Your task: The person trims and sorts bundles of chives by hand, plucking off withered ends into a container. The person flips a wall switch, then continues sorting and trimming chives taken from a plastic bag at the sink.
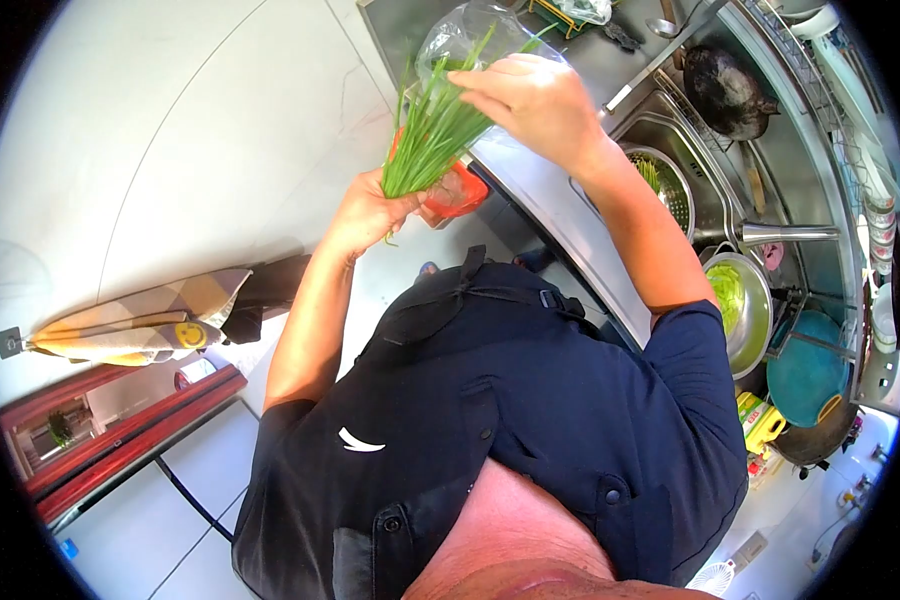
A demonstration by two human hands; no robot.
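I grip the bunch of green chives [438, 135] near its lower end in my left hand [372, 205], my fingers closed around the stalks while the long blades fan up and away from me. My right hand [530, 98] is raised at the upper part of the bunch, thumb and fingertips against the blades; I cannot tell whether it pinches any of them. The chives are in front of me, beside the near edge of the steel table [395, 38], and a clear plastic bag [480, 20] lies just behind their tips. Below my left hand is a red container [467, 192]. To my right, a perforated colander [683, 205] with green pieces inside sits at the sink [712, 170]. Near the tap [785, 233], a metal bowl [758, 322] holds pale green leaves [727, 292]. Beyond the sink is a dark wok [725, 90], and a checked towel [160, 315] hangs at my left.
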